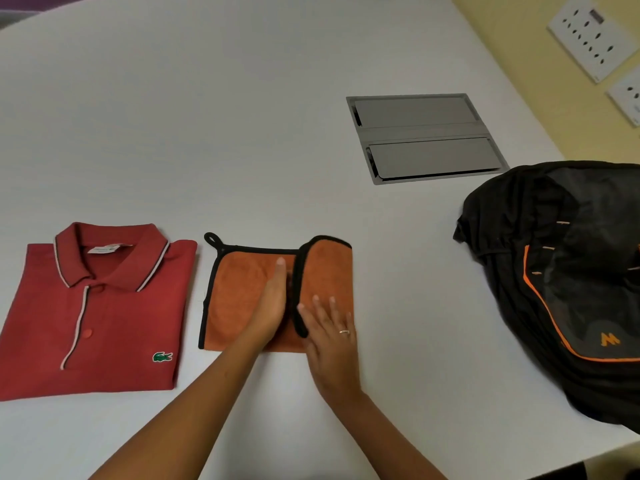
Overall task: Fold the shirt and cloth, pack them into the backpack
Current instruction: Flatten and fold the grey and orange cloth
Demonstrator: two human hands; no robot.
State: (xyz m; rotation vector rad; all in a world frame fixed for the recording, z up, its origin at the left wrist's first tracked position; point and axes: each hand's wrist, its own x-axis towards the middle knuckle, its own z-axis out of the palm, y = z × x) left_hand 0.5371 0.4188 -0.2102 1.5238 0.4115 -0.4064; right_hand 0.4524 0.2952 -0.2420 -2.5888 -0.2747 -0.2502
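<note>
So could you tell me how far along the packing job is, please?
Done: the shirt lies folded. In hand: both hands, left and right, press flat on the cloth, its right side folded over. Left: finish it and pack both into the backpack.

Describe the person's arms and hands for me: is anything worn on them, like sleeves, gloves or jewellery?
Both forearms are bare as far as the picture shows, with no sleeves, gloves or watch. The right hand wears a thin ring on one finger. The left hand shows no jewellery. The fingernails look short and unpainted.
</note>
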